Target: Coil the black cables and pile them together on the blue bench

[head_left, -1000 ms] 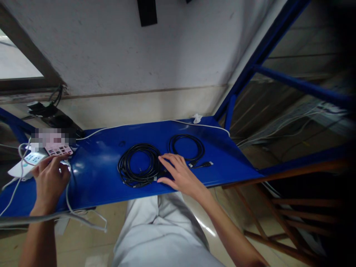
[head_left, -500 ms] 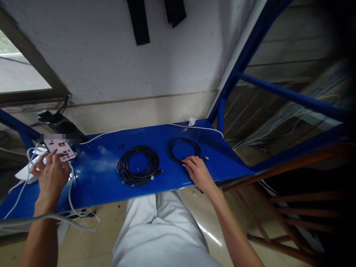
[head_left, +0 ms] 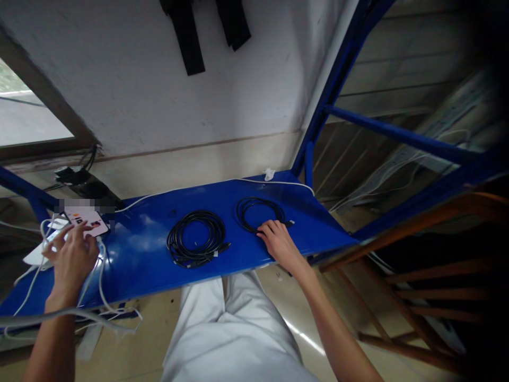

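My left hand (head_left: 73, 257) is over a phone (head_left: 95, 222) lying at the left end of the blue table (head_left: 143, 265). Its fingers are spread, and one or more fingertips reach the lit screen. White cords run beside that hand and under the wrist. My right hand (head_left: 279, 243) rests at the near right side of a small coil of black cable (head_left: 240, 213), fingers bent together on the cable. The coil lies flat, with a connector (head_left: 291, 223) sticking out past the fingers. Left of it lies a thicker coil of black cable (head_left: 219, 229), apart from both hands, its plugs showing along the near edge.
A black bottle-like object (head_left: 93, 190) leans behind the phone. One white cord (head_left: 183, 189) runs along the table's back edge past a crumpled white scrap (head_left: 269, 174). Blue frame bars (head_left: 309, 159) rise at the right, above a wooden chair (head_left: 421, 254).
The phone screen now shows a different page with large letters. The left fingers have shifted slightly on it. My right hand stays at the small coil; the whole view has moved a little.
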Motion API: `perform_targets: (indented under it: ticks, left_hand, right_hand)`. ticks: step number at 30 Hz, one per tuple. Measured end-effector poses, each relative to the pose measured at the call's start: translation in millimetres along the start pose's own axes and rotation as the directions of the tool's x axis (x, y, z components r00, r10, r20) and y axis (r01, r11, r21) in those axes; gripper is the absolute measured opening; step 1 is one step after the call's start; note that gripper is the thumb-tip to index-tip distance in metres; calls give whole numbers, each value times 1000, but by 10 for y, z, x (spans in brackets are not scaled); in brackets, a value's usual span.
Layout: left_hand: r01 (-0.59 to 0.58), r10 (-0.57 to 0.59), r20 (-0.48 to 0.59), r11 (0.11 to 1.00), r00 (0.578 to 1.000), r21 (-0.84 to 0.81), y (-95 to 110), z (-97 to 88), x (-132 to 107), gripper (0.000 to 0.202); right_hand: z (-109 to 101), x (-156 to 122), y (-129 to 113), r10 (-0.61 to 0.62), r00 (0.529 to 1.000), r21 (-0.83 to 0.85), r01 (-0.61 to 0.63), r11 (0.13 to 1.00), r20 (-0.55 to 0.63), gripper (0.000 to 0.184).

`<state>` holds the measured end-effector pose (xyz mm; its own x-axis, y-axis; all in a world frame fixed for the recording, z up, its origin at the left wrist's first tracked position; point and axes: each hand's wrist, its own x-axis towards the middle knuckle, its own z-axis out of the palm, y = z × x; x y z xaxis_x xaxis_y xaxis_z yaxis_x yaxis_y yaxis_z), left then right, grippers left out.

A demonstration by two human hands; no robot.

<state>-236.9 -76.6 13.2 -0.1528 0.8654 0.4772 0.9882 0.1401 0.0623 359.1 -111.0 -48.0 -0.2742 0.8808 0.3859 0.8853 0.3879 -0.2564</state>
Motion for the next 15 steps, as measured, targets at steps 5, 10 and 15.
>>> perform_targets:
  ticks: [5,10,15]
  left_hand:
    - [-108,96,-89,982,991,-152,327,87,-157,41]
    - [-170,208,63,910,976,-378,768,394,97,44]
    - [-99,285,231,800,930,-592,1280,805,557,63]
  right_hand:
    - [-3,51,-24,6,1000,-58,-7,998,-18,23]
    - [-36,347,-54,2,1000,-119,-4,993,-23,31]
    - [5,957,-140,-34,997,-136,45,990,76,44]
